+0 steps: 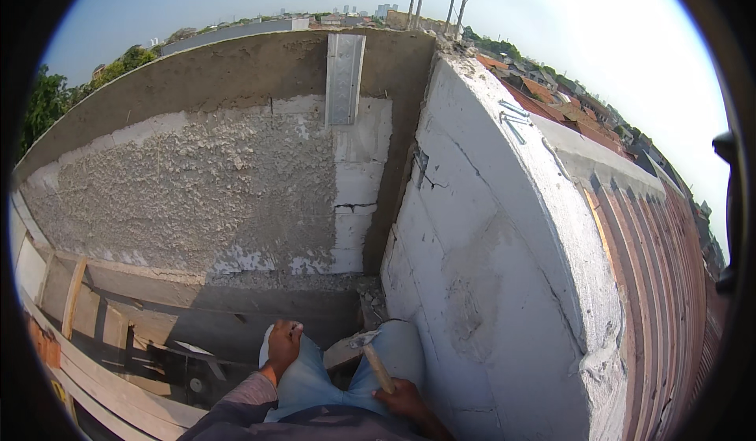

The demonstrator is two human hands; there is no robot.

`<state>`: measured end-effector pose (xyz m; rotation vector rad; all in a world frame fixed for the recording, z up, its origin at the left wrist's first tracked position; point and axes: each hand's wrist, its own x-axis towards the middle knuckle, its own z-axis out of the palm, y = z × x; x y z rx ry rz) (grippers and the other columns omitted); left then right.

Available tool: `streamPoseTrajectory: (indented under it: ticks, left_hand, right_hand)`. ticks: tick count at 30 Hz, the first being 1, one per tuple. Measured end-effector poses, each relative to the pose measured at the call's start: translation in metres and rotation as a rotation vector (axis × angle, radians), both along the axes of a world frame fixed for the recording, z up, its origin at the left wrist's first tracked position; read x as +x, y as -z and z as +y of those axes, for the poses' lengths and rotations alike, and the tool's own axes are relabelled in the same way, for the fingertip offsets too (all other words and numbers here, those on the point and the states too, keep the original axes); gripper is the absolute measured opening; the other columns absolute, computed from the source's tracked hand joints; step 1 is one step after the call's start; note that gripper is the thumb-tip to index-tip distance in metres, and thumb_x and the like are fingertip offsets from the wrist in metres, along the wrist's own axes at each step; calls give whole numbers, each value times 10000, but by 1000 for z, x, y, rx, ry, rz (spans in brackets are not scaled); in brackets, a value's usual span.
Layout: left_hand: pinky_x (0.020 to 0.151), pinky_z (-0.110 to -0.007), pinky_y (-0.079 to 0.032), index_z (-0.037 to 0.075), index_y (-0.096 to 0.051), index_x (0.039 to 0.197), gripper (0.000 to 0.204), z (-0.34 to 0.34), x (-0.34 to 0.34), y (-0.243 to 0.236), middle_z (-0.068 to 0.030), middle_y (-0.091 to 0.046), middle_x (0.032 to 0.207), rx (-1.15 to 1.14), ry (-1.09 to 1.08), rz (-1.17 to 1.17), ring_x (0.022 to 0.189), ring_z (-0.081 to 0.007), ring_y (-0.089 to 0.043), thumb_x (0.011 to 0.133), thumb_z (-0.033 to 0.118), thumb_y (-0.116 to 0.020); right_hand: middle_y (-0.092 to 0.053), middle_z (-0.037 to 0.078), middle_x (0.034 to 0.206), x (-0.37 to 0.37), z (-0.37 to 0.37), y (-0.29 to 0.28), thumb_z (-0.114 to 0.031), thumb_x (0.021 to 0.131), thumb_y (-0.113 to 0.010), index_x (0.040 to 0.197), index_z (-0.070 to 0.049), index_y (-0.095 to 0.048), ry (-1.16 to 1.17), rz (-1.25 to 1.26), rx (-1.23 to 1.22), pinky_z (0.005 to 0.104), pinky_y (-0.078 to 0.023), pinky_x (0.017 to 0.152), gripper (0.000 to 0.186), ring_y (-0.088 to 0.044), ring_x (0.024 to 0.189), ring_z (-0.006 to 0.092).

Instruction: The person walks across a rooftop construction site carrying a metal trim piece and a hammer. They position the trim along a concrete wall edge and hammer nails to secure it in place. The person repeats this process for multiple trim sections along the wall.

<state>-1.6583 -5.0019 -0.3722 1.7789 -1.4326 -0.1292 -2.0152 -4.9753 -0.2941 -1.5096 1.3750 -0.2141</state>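
- While the person crouches in the wall corner, the right hand [405, 400] grips a hammer [374, 358] by its wooden handle, head up between the knees.
- Left hand [282, 346] rests curled on the left knee [295, 370], holding nothing visible.
- Nails [512, 120] lie atop the block wall [480, 228], well apart from both hands.

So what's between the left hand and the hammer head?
In the head view, only the light blue trouser knees and the dark gap between them separate the left hand from the hammer held in the right hand.
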Motion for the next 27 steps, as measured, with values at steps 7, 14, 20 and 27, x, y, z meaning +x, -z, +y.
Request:
streamPoseTrajectory:
  ticks: [7, 14, 20, 27]
  left_hand:
    - [704, -459, -541, 7, -738, 940, 228, -4, -9, -19, -211, -726, 847, 33, 16, 177, 784, -401, -714, 970, 233, -720]
    - [738, -463, -551, -12, -745, 1012, 211, -4, -2, -9, -224, -735, 907, 4, 40, 145, 826, -408, -712, 952, 190, -733]
    - [796, -419, -582, -40, -710, 1147, 247, -25, 3, -14, -223, -758, 1028, 111, -33, 385, 900, -331, -758, 977, 139, -704]
    - [763, -319, -591, 24, -736, 1108, 227, -191, 23, -169, -89, -788, 906, -326, 56, 319, 831, -159, -757, 984, 214, -738]
  right_hand:
    - [-709, 138, 771, 2, 1, -1, -414, 855, -822, 1053, 0, -749, 28, -47, -4, 398, -552, 692, 465, -693, 716, 220]
    - [-720, 154, 787, 3, 2, -4, -410, 852, -824, 1055, -7, -747, 88, -21, 51, 399, -556, 703, 458, -712, 735, 230]
    - [-730, 171, 823, 4, 1, -9, -437, 857, -804, 1057, -17, -749, 1, 35, -1, 411, -560, 731, 468, -720, 759, 268]
    - [-738, 188, 865, 1, 4, -7, -416, 855, -797, 1035, -8, -751, 24, -23, -21, 410, -555, 771, 448, -720, 799, 289]
